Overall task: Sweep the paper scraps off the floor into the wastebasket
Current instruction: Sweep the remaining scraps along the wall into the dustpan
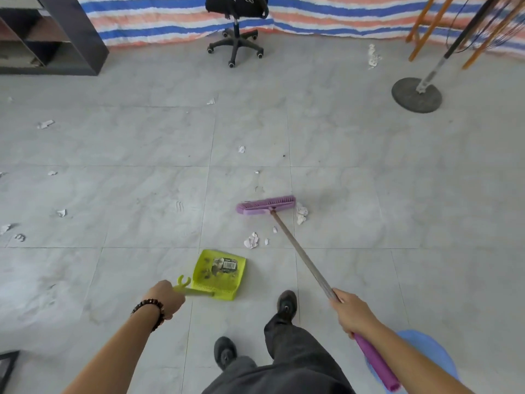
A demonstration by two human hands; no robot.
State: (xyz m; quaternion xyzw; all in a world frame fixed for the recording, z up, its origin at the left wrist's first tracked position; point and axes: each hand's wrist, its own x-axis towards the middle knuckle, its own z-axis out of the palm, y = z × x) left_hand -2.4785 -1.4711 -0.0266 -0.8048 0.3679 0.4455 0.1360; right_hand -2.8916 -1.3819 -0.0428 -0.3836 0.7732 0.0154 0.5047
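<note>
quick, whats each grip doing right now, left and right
left grip: closed round the handle of the green dustpan.
right grip: closed round the handle of the broom.

black swivel chair [235, 29], dark shelf [51, 35], round stand base [409, 96]

Dustpan [218, 275] sits just ahead of your left hand [166, 298], broom [301, 251] runs ahead from your right hand [352, 312], scraps [251, 240] between the two, wastebasket [417, 336] behind the right.

I read left hand [166, 298] fisted on handle of lime-green plastic dustpan [218, 291] | right hand [352, 312], right of dustpan, gripping grey-shafted purple broom [301, 251]
</note>
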